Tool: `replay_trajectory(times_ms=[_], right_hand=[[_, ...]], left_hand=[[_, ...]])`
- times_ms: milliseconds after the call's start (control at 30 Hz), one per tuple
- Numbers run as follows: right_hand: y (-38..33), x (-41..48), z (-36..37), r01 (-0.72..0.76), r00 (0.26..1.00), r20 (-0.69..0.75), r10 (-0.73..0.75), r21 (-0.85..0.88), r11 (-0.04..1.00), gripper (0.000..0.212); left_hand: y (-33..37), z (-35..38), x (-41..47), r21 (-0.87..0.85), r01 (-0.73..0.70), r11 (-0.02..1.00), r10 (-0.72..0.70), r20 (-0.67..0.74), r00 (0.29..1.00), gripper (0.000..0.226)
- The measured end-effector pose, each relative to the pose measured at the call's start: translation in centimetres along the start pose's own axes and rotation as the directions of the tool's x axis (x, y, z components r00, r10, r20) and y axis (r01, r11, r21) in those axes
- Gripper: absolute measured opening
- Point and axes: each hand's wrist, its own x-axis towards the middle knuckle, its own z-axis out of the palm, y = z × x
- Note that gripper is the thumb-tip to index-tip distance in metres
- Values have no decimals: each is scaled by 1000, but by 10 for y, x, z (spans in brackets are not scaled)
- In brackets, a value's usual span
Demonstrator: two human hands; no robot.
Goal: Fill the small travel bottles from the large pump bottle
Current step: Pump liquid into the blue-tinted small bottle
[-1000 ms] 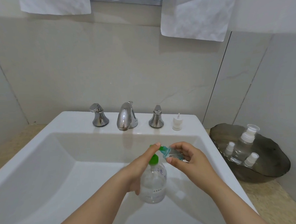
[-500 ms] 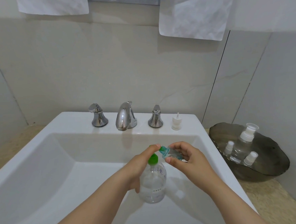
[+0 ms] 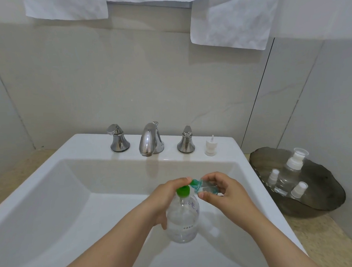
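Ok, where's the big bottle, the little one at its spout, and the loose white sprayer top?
large pump bottle (image 3: pixel 182 220): head view, clear body.
small travel bottle (image 3: pixel 205 187): head view, its side.
white sprayer top (image 3: pixel 210 147): head view, its collar.

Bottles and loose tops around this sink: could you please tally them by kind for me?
Large pump bottle, green top: 1
Small travel bottle in the right hand: 1
White-topped bottles in the dark bowl: 3
Loose white spray top on the sink ledge: 1
Total: 6
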Motion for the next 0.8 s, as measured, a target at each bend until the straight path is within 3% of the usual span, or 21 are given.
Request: replay_trajectory(times_ms=[367, 600, 800], right_hand=[[-1, 1, -1, 17, 1000, -23, -15, 73, 997, 27], [-2, 0, -1, 19, 1000, -21, -18, 72, 997, 26], [-3, -1, -1, 18, 1000, -19, -17, 68, 997, 27]], left_hand=[[1, 2, -8, -1, -1, 1000, 1, 95, 996, 123], [5, 1, -12, 4, -6, 1000, 6, 118, 993, 120], [6, 4, -12, -33, -18, 999, 21, 71, 997, 102]])
